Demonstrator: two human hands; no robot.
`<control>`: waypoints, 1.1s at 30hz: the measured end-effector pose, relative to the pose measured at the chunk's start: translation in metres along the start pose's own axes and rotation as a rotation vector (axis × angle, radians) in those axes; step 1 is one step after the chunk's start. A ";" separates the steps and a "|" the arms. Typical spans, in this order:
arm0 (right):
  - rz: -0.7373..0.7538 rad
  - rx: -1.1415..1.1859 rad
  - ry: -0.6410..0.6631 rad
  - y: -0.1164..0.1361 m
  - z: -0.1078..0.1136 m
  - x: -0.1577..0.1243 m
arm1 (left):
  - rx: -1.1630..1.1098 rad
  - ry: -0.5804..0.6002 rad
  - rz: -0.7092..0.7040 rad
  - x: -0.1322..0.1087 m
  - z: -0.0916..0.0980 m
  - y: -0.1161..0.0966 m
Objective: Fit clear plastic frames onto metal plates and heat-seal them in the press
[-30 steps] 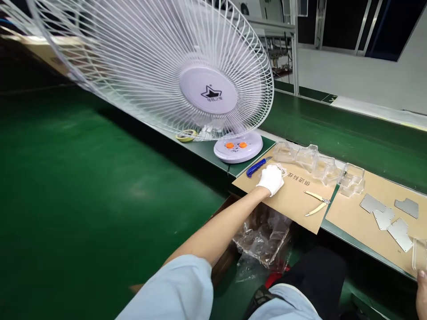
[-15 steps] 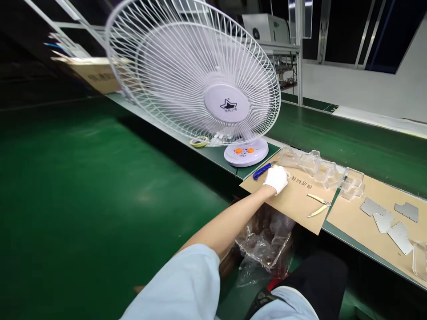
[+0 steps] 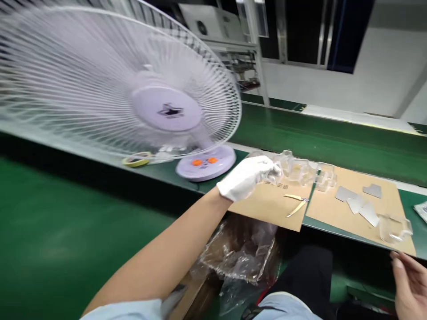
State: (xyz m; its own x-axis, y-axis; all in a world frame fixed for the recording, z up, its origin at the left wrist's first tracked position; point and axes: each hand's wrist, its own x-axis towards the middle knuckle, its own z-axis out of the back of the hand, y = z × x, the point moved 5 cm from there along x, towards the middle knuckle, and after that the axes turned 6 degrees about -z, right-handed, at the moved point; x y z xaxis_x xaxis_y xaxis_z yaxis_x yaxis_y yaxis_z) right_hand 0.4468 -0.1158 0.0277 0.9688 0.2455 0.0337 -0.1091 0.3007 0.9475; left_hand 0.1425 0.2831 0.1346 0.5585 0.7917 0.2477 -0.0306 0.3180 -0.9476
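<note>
My left hand (image 3: 251,177), in a white glove, is raised over the left brown cardboard sheet (image 3: 267,211). Its fingers are pinched together around something small and see-through that I cannot make out. Just beyond the fingertips stands a row of clear plastic covers (image 3: 301,171). Cream-handled nippers (image 3: 296,203) lie spread on the same sheet. My right hand (image 3: 412,284) is bare at the lower right, partly cut off, its fingers loosely apart. It is near the table's front edge, below a single clear plastic cover (image 3: 395,229). No blue-handled knife shows now.
A large white fan (image 3: 167,109) stands on the left, its base (image 3: 207,162) beside the cardboard. Yellow tape (image 3: 136,159) lies left of it. Several grey metal plates (image 3: 368,214) rest on the right sheet. Under the table is a box holding clear plastic bags (image 3: 247,249).
My left hand has lifted from the cardboard and moved nearer the covers. My right hand has come into view. The camera has turned right, and the blue-handled knife is out of sight.
</note>
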 end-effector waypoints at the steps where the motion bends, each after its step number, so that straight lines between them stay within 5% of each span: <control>1: -0.021 0.040 0.104 0.009 -0.007 -0.010 | -0.045 0.111 -0.007 -0.005 -0.024 -0.009; 4: -0.062 0.157 0.405 0.032 -0.029 -0.038 | 0.012 0.368 -0.065 -0.025 -0.105 -0.032; 7: -0.150 0.450 0.626 0.047 -0.045 -0.057 | 0.117 0.488 -0.243 -0.060 -0.194 -0.048; 10: -0.331 0.699 0.566 0.046 -0.040 -0.063 | 0.189 0.527 -0.650 -0.109 -0.271 -0.062; 13: -0.455 0.729 0.362 0.033 -0.014 -0.063 | 0.180 0.557 -0.905 -0.145 -0.314 -0.067; 17: -0.494 0.738 0.303 0.021 0.015 -0.060 | -0.054 0.580 -0.887 -0.148 -0.315 -0.062; 21: -0.427 0.723 0.402 0.027 0.025 -0.056 | -0.093 0.465 -0.583 -0.119 -0.296 -0.041; 27: -0.356 0.535 0.561 0.050 0.023 -0.047 | -0.234 0.764 -0.058 -0.099 -0.311 -0.013; 33: -0.293 0.500 0.562 0.062 0.022 -0.037 | -0.390 0.807 0.095 -0.088 -0.323 -0.022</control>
State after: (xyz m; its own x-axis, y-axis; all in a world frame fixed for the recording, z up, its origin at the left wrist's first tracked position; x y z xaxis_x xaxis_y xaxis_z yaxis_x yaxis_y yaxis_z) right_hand 0.4086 -0.1266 0.0926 0.6715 0.6873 -0.2771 0.3733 0.0093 0.9277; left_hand 0.3615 0.0380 0.0684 0.9847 0.1514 0.0868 0.0948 -0.0464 -0.9944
